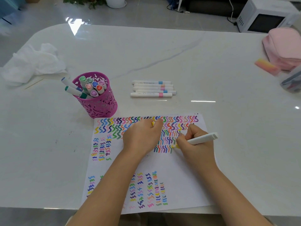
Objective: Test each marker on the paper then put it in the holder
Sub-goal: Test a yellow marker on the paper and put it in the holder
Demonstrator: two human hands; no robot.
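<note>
My right hand (pixel 194 144) grips a white marker (pixel 202 139) with its yellow tip down on the paper (pixel 182 176), beside rows of coloured squiggles. My left hand (pixel 143 137) rests on the paper with its fingers curled round a small yellow cap (pixel 153 123). The magenta cut-out holder (pixel 96 97) stands left of the paper's top edge, with several capped markers inside. Several more white markers (pixel 153 88) lie side by side on the table beyond the paper.
A crumpled white tissue (pixel 32 62) lies at the far left of the white marble table (pixel 162 54). A pink pouch (pixel 283 46), a striped eraser-like block (pixel 267 66) and a clear bag (pixel 291 82) sit at the right edge. A microwave (pixel 263 15) stands on the floor beyond.
</note>
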